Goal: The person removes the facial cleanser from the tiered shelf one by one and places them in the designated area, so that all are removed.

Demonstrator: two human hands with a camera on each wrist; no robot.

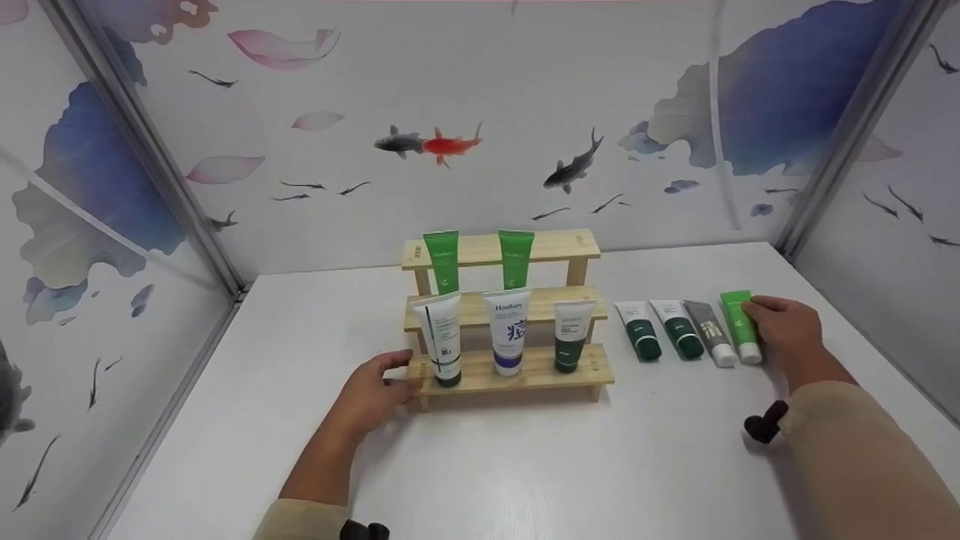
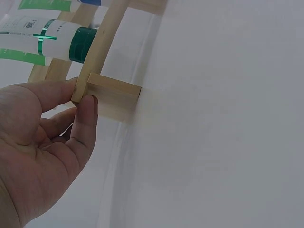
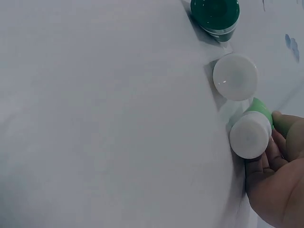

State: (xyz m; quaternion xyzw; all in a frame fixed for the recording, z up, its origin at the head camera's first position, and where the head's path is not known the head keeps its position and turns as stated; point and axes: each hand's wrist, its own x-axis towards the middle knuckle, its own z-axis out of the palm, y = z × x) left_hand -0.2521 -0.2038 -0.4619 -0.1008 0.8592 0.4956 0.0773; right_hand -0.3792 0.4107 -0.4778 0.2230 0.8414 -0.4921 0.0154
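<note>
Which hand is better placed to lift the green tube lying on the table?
Probably the right hand: it holds that green tube. The left hand is well away, gripping the left end of the wooden rack.

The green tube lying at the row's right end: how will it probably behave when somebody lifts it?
The green tube probably flexes toward its wide, flat-looking far end. That broad end should hinder rolling, though the round white cap may let it rock. It seems light, being slim beside the right grip.

Between grey metal posts [image 1: 855, 142], a white wall [image 1: 465, 75] printed with red and black fish [image 1: 450, 145] backs a white tabletop [image 1: 525, 465].
</note>
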